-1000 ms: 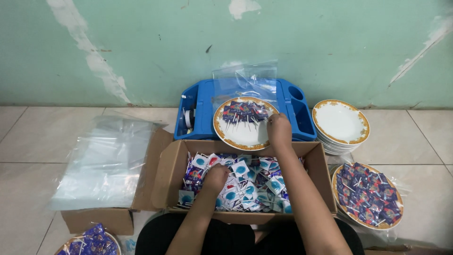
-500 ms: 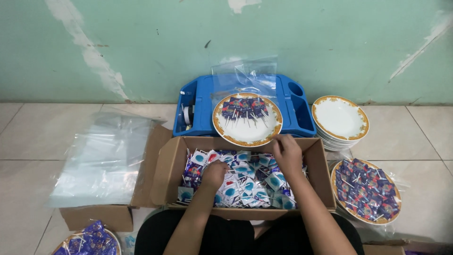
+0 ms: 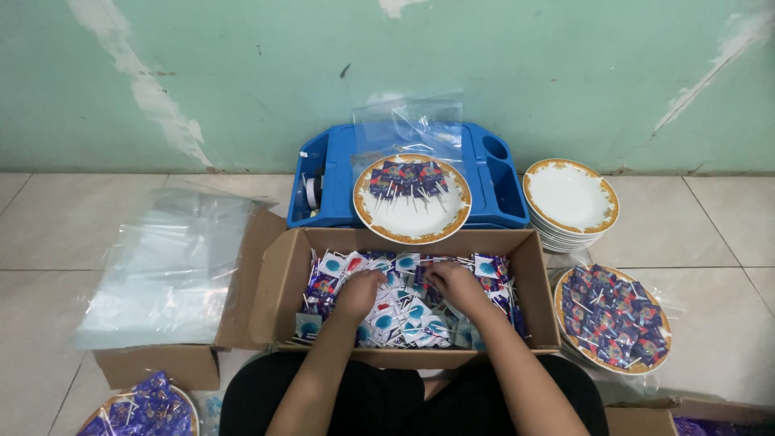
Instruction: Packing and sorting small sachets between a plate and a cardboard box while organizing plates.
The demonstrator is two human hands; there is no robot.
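Beyond the open brown cardboard box (image 3: 537, 295) sits a gold-rimmed plate of sachets (image 3: 412, 198) on a blue plastic tray (image 3: 492, 182) — inside, the left hand (image 3: 360, 291) and right hand (image 3: 454, 287) curl palm-down into small blue-and-white sachets (image 3: 404, 311), grip hidden.

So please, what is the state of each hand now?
Left hand: curled among the wrapped lollipops in the cardboard box; grip cannot be told.
Right hand: fingers down in the same pile; grip cannot be told.
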